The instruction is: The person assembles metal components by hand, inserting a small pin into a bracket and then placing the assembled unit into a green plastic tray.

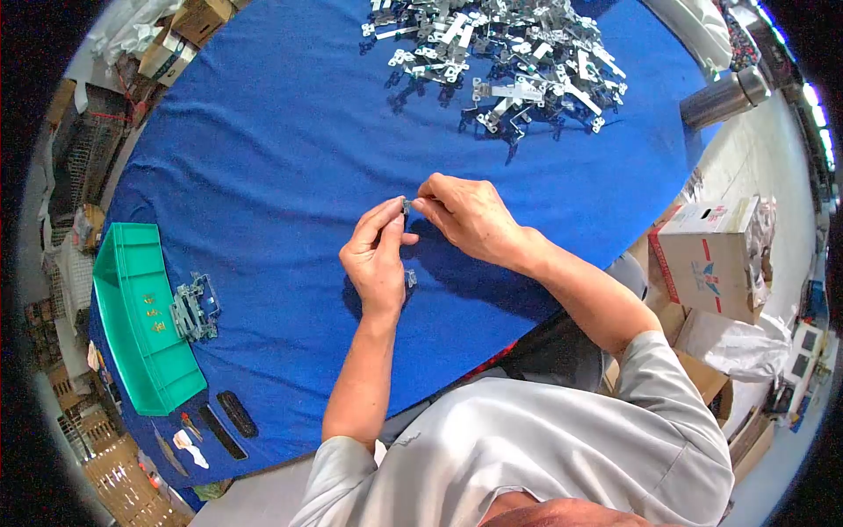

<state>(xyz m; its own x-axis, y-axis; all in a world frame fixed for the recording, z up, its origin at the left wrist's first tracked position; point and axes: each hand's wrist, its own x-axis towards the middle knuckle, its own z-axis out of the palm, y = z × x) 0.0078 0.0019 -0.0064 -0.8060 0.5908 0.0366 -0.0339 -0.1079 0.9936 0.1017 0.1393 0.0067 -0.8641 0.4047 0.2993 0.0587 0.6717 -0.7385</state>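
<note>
Head view: left hand point(376, 255) faces right hand point(474, 220), bent fingers point(386, 211) pinching metal piece point(406, 206).

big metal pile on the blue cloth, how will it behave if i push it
The metal pile would probably shift unevenly, since its pieces lie jumbled and overlapping. Individual pieces look stiff, being straight-edged metal. Their projecting ends might snag the blue cloth.

Small-parts metal workshop, judging by the contents. A large heap of loose metal parts point(514, 66) is piled on a desk point(263, 176) covered in blue cloth. More metal pieces point(195, 307) are grouped by a green plastic bin point(167, 369). Cardboard boxes are kept around the edges, a printed carton point(716, 263) included. Strip lights point(817, 115) are seen far right.
</note>
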